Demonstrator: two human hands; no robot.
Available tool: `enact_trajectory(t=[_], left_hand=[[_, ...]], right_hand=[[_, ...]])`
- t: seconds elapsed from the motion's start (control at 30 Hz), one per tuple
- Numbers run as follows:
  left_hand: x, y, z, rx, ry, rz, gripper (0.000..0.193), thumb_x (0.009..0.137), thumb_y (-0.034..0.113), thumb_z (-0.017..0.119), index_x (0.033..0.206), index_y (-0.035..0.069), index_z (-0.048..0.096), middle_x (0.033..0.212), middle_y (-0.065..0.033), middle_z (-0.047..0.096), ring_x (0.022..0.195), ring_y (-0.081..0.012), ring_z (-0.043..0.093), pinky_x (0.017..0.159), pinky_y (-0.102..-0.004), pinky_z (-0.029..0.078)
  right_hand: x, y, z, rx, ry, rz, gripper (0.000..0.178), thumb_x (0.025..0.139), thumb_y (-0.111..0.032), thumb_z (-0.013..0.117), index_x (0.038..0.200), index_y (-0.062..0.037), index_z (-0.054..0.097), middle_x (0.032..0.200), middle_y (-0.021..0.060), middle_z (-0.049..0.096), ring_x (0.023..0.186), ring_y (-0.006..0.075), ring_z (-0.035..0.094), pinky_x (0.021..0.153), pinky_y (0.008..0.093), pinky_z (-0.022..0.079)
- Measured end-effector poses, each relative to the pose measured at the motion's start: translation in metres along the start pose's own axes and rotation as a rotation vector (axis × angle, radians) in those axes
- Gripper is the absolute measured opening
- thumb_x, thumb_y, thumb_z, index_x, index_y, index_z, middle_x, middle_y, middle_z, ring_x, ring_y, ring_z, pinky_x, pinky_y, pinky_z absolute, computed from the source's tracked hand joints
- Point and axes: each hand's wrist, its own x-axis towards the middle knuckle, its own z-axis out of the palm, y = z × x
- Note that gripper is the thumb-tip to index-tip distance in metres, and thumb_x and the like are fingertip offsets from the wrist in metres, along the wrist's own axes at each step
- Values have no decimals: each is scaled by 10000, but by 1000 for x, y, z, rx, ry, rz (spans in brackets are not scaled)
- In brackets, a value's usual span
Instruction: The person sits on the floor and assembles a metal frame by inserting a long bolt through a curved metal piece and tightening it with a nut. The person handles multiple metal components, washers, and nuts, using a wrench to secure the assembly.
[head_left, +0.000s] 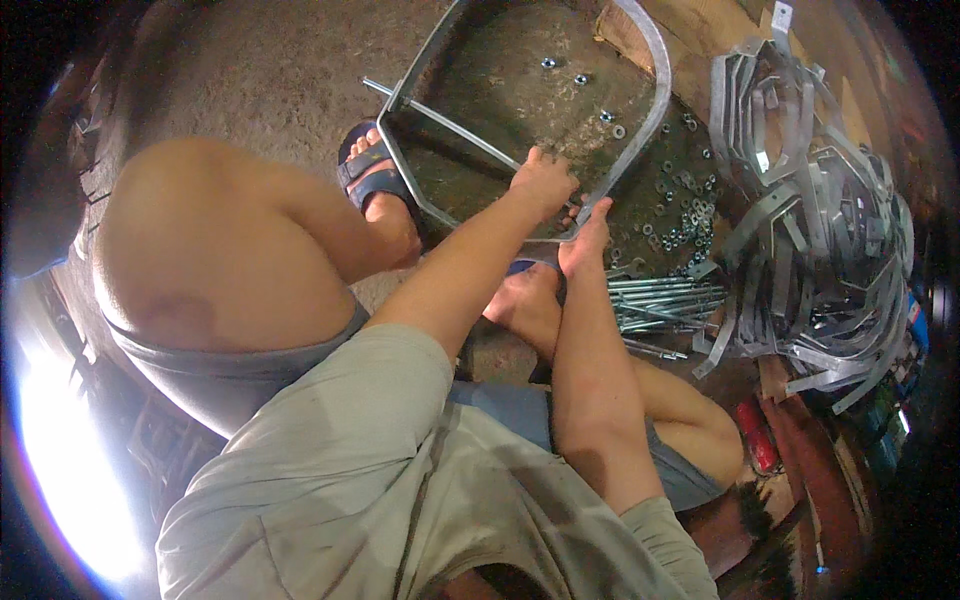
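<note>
A large bent metal strap frame point(655, 60), roughly polygonal, stands over the ground in front of me. A long metal rod point(455, 128) passes through its left side, with the far end sticking out beyond the strap. My left hand point(544, 184) is closed around the rod's near end, inside the frame; the rod's tip is hidden by the fingers. At the frame's near right corner, my right hand point(587, 240) grips the strap, thumb up along the outside. Fingertips show just inside that corner, close to my left hand.
Loose nuts point(581, 79) and washers point(618, 131) lie on the ground, thicker in a scattered pile point(690, 225) at right. A bundle of rods point(665, 305) lies beside my right forearm. Bent metal straps point(800, 240) are heaped further right. My sandalled foot point(378, 170) is left of the frame.
</note>
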Motion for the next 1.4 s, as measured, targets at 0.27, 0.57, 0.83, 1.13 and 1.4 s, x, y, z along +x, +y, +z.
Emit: enact_trajectory(t=[0.27,0.57,0.83,1.13,1.4], left_hand=[[-4,-7,-2,53,176,78,301,871,242,610,1147,124,620,1159,-86,637,1171,-284,554,985,-495,359],[-9,-8,-3,-167,43,94,255,913,254,574,1156,179,586,1090,-47,677,1058,-245,650,960,-550,330],[-17,-4,1,-180,140,69,257,884,278,606,1125,189,611,1009,-47,695,1018,-234,655,949,-528,322],[-8,7,-15,-240,-1,-14,288,813,281,670,1082,180,651,979,-63,710,981,-239,672,952,-519,323],[-7,-4,-25,-227,-149,2,337,777,205,669,1112,173,660,978,-81,725,968,-276,688,921,-514,386]], right_hand=[[-5,0,5,-37,46,-23,453,998,-567,426,1028,-138,567,728,-4,533,660,152,475,642,310,392],[7,1,-8,14,-74,-40,460,1009,-560,402,992,-132,570,733,-12,511,659,136,457,621,284,382],[-13,-10,9,12,-63,-10,473,1004,-579,393,965,-139,562,726,-30,514,628,107,445,575,262,353],[0,-12,-2,29,-92,3,478,998,-600,378,936,-158,548,680,-31,511,581,106,427,546,271,341],[7,1,-4,102,-154,50,502,973,-632,405,911,-155,549,671,-20,511,580,123,442,553,280,348]])
